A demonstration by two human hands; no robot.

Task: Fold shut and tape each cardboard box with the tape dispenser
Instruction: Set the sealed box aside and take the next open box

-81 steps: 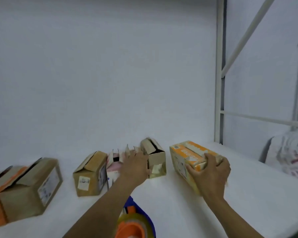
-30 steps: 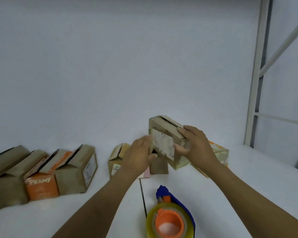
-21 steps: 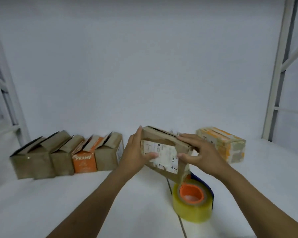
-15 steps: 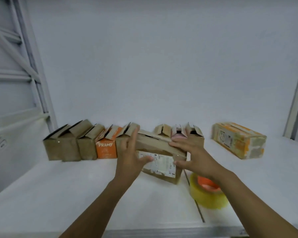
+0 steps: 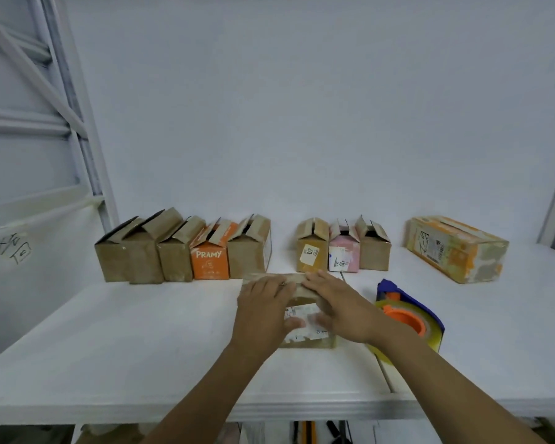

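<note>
Head camera looks down on a white table [image 5: 141, 341], where a cardboard box [image 5: 305, 331] sits near the middle, under both hands. The left hand [image 5: 263, 310] lies flat over the left part of the box's top, fingers straight and pressing down, thumb against the labelled near face. The right hand [image 5: 343, 310] lies the same way over the right part. A tape dispenser [image 5: 409, 318] stands just right of the right wrist, partly behind the forearm. Open-flapped boxes [image 5: 173, 257] line the far side.
</note>
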